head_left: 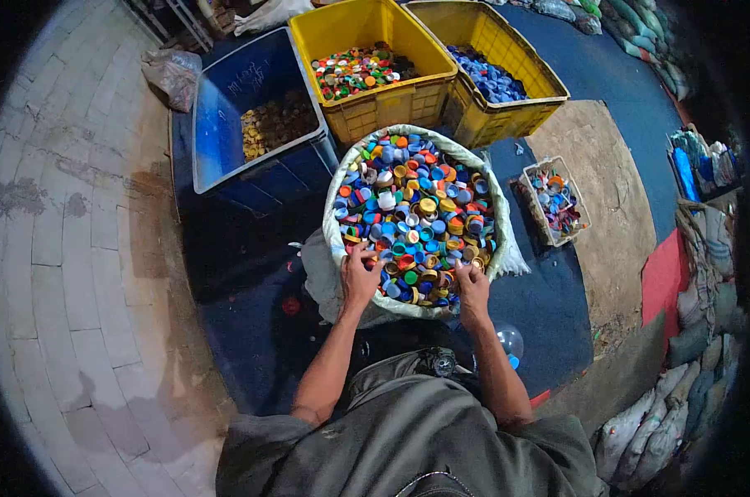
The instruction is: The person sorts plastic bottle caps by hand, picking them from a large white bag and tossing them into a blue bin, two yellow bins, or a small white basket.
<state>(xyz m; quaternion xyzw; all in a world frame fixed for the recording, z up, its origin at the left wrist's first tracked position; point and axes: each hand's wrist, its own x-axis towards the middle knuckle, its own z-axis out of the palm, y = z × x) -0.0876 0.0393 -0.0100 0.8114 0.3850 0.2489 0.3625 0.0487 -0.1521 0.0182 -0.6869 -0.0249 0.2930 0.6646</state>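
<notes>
Right in front of me stands a round sack with a rolled white rim [501, 219], full of loose plastic bottle caps [420, 207] in many colours. At its near left side, my left hand [361, 277] reaches over the rim, its fingers bent down among the caps. My right hand [473, 291] is at the near right side, thumb and fingers drawn together over the caps. Both hands look closed, but what sits between the fingertips is too small to make out. The hands are apart, with caps between them.
Behind the sack stand a blue bin [213, 157] with yellowish caps, a yellow bin [383, 103] with mixed caps, and another yellow bin [516, 116] with blue caps. A small white crate [586, 203] is to the right. Filled sacks [640, 435] line the right side.
</notes>
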